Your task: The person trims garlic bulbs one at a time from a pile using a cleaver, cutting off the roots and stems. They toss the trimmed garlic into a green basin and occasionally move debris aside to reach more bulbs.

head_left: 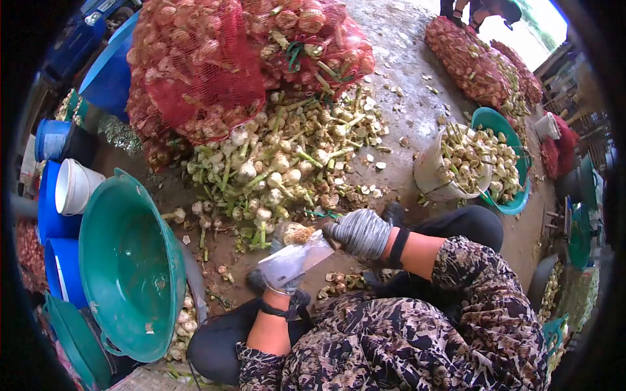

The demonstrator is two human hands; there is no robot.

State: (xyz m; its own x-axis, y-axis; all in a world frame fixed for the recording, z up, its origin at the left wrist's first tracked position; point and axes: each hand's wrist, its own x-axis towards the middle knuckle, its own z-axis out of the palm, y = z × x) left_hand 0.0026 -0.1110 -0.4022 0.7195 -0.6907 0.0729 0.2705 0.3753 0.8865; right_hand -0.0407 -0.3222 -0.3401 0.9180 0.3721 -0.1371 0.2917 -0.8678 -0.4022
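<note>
Okay, largest first: red mesh sacks (195,72) crammed with bulbs, standing behind a big loose heap of garlic (280,163) on the floor, many stems on. Green basin (120,254) tilted on the person's left, scraps inside. Over on the right, a white bucket (429,171) full of bulbs tips against or partly over a teal tub (484,116), can't tell which; more bulbs in the tub. Person is down low facing the heap, patterned sleeves, gloves on. Right hand (362,233): fingers clenched round the handle of a knife (297,257), handle mostly covered, broad pale blade slanting across in front of the left hand (278,238). That one is partly hidden by the blade, but the fingers look closed on one garlic bulb (298,233), held above the floor just short of the heap, brown fuzzy end showing. Blade contact: can't tell. Step in hand, my read: trimming this bulb, probably at the root end. Next move calls for a steady hold, left fingers off the edge, short controlled cut. Labels: blue bucket (53,140) at far left has a pale sticker, print too small to read. No brand legible anywhere.
</note>
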